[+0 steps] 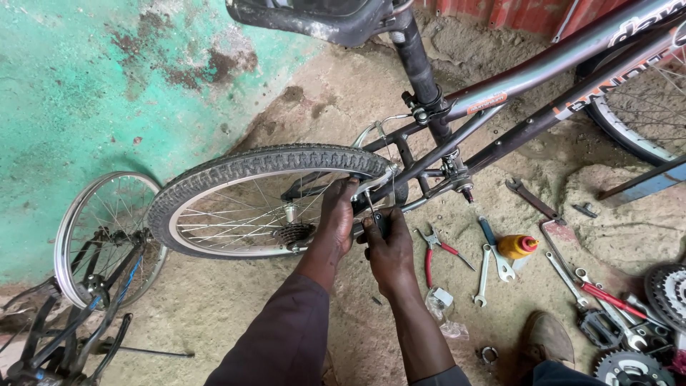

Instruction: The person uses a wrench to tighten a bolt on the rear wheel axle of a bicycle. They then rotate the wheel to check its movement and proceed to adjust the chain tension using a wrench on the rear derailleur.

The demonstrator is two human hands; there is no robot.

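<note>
Tool: a small dark-handled metal screwdriver (pixel 376 214) is held in the right hand (pixel 389 250); its long axis runs up and slightly left, with the tip pointed at the silver rear brake arm (pixel 379 179).
Right hand: the fingers are closed around the tool handle.
Left hand (pixel 337 218): it is laid on the black knobby rear bicycle tyre (pixel 264 161), just beside the brake; whether its fingers are gripping cannot be told.
Bicycle: the dark metal bicycle frame (pixel 529 68) is seen running to the upper right.
Floor: bare sandy concrete ground (pixel 214 300), with red-handled pliers (pixel 436 250), silver spanners (pixel 493 264) and a small yellow bottle (pixel 517 246) scattered on it.
Room: a worn turquoise painted wall (pixel 71 93) is at the left.
Hidden: the tool tip is covered by the brake; the saddle is cut off at the top.
</note>
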